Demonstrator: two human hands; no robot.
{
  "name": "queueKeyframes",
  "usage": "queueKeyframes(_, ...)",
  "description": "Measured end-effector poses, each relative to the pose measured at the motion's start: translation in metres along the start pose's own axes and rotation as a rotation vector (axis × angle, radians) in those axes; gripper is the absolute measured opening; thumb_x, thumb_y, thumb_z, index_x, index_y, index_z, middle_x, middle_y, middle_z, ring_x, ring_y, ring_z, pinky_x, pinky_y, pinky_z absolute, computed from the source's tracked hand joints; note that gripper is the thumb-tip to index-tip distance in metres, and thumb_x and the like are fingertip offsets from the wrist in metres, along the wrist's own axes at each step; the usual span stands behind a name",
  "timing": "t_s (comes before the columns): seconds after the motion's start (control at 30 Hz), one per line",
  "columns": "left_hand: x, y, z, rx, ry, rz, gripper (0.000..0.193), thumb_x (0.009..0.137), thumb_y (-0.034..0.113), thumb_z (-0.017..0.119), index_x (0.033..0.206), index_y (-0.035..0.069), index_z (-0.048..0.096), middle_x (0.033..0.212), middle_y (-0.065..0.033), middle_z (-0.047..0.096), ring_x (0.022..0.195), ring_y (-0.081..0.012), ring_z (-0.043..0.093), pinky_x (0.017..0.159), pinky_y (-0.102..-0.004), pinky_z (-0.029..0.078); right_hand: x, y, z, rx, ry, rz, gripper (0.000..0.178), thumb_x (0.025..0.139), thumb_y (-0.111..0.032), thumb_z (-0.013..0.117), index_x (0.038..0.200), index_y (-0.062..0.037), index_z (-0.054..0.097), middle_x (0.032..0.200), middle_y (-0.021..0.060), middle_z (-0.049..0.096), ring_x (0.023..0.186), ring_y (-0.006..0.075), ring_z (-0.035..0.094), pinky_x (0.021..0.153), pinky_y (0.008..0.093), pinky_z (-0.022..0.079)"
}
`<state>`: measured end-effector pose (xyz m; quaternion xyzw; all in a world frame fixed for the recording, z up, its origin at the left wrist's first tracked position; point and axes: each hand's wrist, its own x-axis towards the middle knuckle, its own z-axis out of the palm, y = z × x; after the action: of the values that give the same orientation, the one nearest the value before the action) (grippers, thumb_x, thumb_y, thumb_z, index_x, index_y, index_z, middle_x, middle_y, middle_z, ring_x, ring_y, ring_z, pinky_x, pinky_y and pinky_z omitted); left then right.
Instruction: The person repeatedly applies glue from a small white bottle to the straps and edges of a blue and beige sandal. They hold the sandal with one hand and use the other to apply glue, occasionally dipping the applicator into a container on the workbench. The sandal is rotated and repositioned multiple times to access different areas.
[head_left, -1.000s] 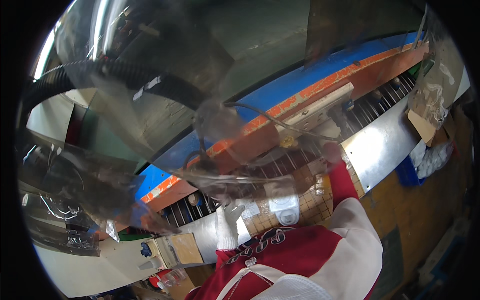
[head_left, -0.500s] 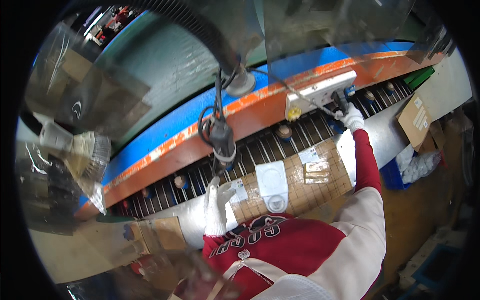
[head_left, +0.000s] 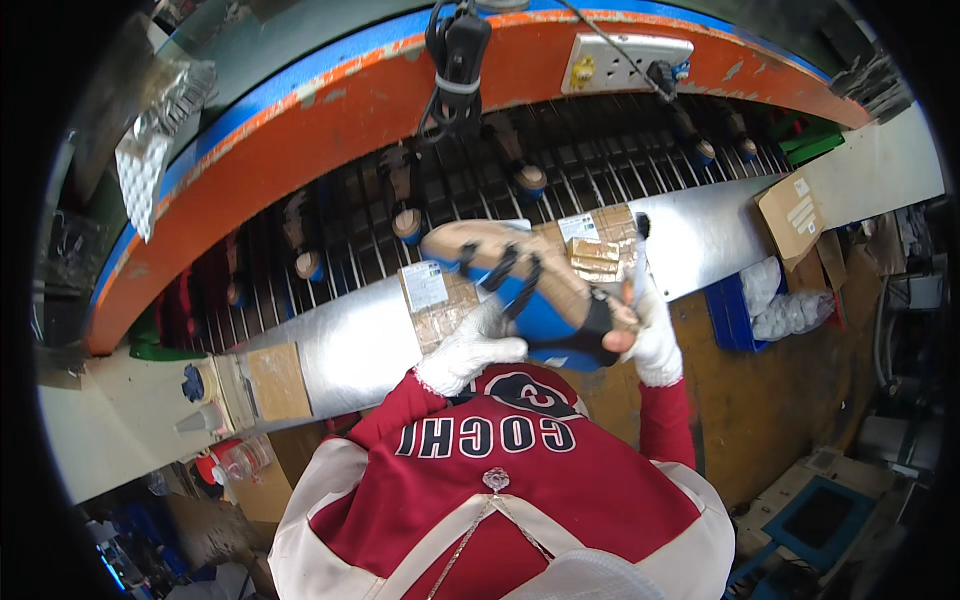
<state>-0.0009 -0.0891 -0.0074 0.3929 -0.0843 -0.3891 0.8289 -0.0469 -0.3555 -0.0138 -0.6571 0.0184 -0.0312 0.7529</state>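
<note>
A tan shoe [head_left: 560, 262] with black laces and blue lower parts is tilted in front of my chest, slightly blurred. My left hand [head_left: 470, 352], in a white knit glove, closes on its near side. My right hand [head_left: 655, 340], gloved with bare fingertips showing, is at the shoe's heel end. It is closed round a slim pale tool with a dark tip [head_left: 642, 228], perhaps a small brush. Beneath lies a cardboard sheet [head_left: 440, 322] with a white label [head_left: 424, 285] and a small tan, tape-wrapped block [head_left: 594, 254]. The shoe covers much of the sheet.
Several shoes with rounded tan toes, one a tan-toed shoe [head_left: 530, 180], stand on the roller conveyor [head_left: 455, 185] beyond. A white socket strip [head_left: 625, 65] is fixed to the orange rail. A black plug on a cable [head_left: 460, 50] hangs above. A blue bin [head_left: 732, 315] sits at right.
My right hand has come back from the conveyor by the sockets, and the shoe is now between my hands. My open left hand has closed on it. The view has shifted.
</note>
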Motion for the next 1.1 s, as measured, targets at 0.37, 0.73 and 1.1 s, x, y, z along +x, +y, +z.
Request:
queueKeyframes(0.37,-0.136,-0.07,-0.078,-0.283,0.348,0.148,0.087,0.073,0.025,0.085,0.147,0.011,0.042,0.144,-0.0094,0.052,0.137,-0.0277,0.045,0.118,-0.051,0.031,-0.037,0.075,0.017,-1.038,-0.139,-0.01,0.014,0.091,-0.024,0.063,0.098,-0.0124,0.062,0.091,0.015,0.063,0.083,0.0347,0.062,0.075,0.0433,0.045)
queueKeyframes(0.73,-0.169,0.012,-0.055,0.443,0.872,1.219,0.09,0.072,0.005,0.085,0.15,0.007,0.039,0.147,-0.0136,0.048,0.134,-0.0296,0.046,0.116,-0.0446,0.033,-0.024,0.13,0.042,-1.37,0.018,-0.113,0.014,0.081,-0.029,0.072,0.09,-0.0201,0.067,0.089,0.0073,0.065,0.089,0.0282,0.062,0.079,0.0457,0.039)
queueKeyframes(1.1,-0.167,0.04,-0.025,1.205,1.015,1.067,0.062,0.088,0.022,0.076,0.142,0.007,0.049,0.142,-0.013,0.053,0.131,-0.0264,0.051,0.102,-0.0399,0.048,-0.018,0.128,0.053,-1.354,-0.034,-0.023,0.016,0.083,-0.029,0.069,0.093,-0.0166,0.07,0.088,0.0088,0.069,0.086,0.0275,0.065,0.082,0.0452,0.042)
